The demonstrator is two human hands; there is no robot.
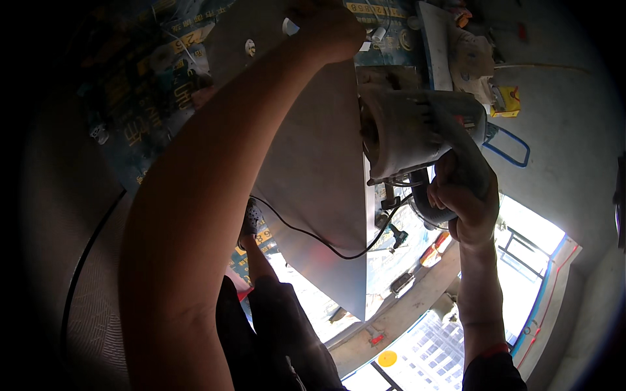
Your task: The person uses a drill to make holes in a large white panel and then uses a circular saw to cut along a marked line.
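Note:
My right hand (466,195) is wrapped round the rear handle of a grey handheld power tool (417,124) with a broad rounded housing. Its front sits against the right edge of a large pale flat panel (313,163); whether they touch is hard to tell. At the panel's far end is my left hand (329,32), wrist bent over the surface. The fingers of that hand lie in deep shadow and are mostly hidden. A thin black cord (313,238) loops across the panel's near part toward the tool.
Printed dark green sheeting (140,111) covers the ground beyond the panel. A blue-handled frame (512,146) and a yellow box (507,101) lie at the right. Several small tools, including a black clamp-like piece (396,238), lie below the power tool. One shod foot (251,218) stands beside the panel.

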